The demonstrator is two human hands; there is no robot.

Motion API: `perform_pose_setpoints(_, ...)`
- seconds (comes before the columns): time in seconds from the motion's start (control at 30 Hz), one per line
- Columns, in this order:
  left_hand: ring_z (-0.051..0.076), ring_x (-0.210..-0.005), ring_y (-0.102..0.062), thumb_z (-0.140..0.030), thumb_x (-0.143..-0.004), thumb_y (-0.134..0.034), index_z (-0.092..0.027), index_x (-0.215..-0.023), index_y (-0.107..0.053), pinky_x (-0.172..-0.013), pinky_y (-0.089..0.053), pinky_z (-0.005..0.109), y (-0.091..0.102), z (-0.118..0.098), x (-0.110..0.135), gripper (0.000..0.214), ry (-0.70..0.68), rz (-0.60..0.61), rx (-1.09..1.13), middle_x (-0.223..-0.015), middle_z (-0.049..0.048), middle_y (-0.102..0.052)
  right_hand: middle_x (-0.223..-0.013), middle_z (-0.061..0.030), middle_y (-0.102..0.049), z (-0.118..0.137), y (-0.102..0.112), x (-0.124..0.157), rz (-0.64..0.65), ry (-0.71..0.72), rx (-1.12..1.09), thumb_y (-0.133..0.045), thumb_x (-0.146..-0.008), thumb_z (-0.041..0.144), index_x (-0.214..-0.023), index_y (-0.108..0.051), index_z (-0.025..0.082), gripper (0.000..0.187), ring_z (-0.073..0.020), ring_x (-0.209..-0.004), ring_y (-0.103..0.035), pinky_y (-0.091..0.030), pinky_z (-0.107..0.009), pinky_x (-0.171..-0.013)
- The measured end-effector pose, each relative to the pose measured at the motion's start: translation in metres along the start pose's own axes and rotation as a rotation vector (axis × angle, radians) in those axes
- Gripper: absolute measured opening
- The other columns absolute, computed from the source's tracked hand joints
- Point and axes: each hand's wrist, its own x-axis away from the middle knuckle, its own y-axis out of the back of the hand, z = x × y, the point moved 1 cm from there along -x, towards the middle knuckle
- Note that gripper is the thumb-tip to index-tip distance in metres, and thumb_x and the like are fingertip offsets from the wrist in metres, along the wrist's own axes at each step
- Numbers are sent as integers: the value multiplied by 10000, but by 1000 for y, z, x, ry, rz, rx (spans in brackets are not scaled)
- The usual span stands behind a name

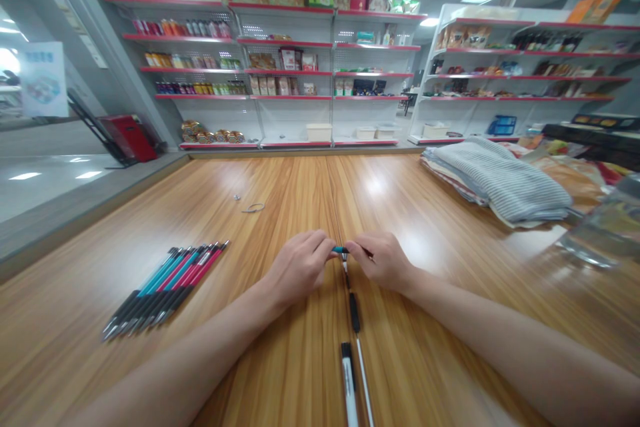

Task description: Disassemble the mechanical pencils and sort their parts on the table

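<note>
My left hand (301, 259) and my right hand (383, 259) meet over the middle of the table, both closed. Between them runs a teal pen part (341, 249), its dark end going into my right fingers; most of it is hidden by the fingers. Right below lie loose pen parts in a line: a small silver and dark piece (346, 273), a black grip (355, 312) and a thin white refill (365, 380). A white barrel with a black end (349, 383) lies beside the refill. Left of my left hand, several teal and pink pens (167, 290) with black grips lie side by side.
A thin ring (253, 207) and a small shiny piece (237, 197) lie farther back on the wooden table (290, 187). To the right are folded striped cloths (505, 177) and a clear glass (607, 233). Stocked shelves (285, 73) stand behind the table.
</note>
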Motion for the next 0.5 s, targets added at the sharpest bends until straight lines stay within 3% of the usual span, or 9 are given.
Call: perform_pose_setpoints(0.5, 158, -650, -552, -139, -888, -435, -176, -720, -488, -590, -366, 274, -2, -1, 0, 181, 43, 50, -27, -681, 30, -590, -592, -11, -495, 0, -3, -3, -71, 172, 101, -435, -972, 330, -627, -517, 167, 391, -120, -581, -426, -286, -283, -592)
